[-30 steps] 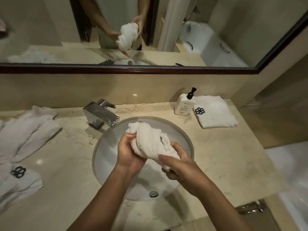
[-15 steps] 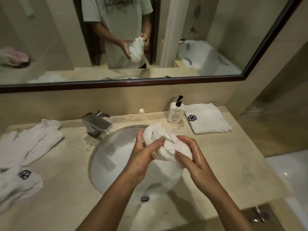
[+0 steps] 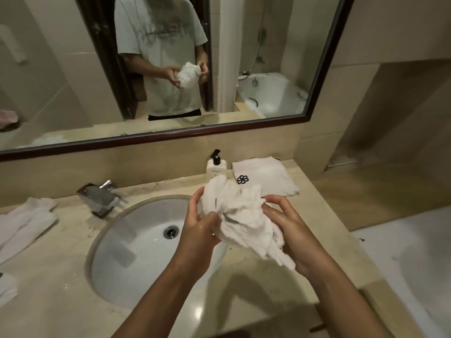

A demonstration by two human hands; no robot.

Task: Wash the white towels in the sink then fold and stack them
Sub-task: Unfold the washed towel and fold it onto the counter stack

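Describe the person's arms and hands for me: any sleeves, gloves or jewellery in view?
Both forearms are bare up to the frame's edge, with no sleeves showing. The left hand and right hand wear no gloves, and no rings, watch or bracelets are visible. Both hands have a wet sheen. The mirror reflects a pale short-sleeved T-shirt with a faint chest print.

The sink (image 3: pixel 127 259) is set into the counter (image 3: pixel 280 284), with the tap (image 3: pixel 98 197) behind its left rim. Both hands hold a crumpled towel (image 3: pixel 241 215) above the right edge of the sink, the left hand (image 3: pixel 197 225) on its left side and the right hand (image 3: pixel 290 230) on its right. Behind them, near the wall, a soap bottle (image 3: pixel 216 167) stands, and a folded towel (image 3: pixel 263 178) lies just beside it on the right. More towels (image 3: pixel 24 220) lie on the counter to the left of the sink. The mirror (image 3: pixel 73 81) hangs on the wall above the counter.
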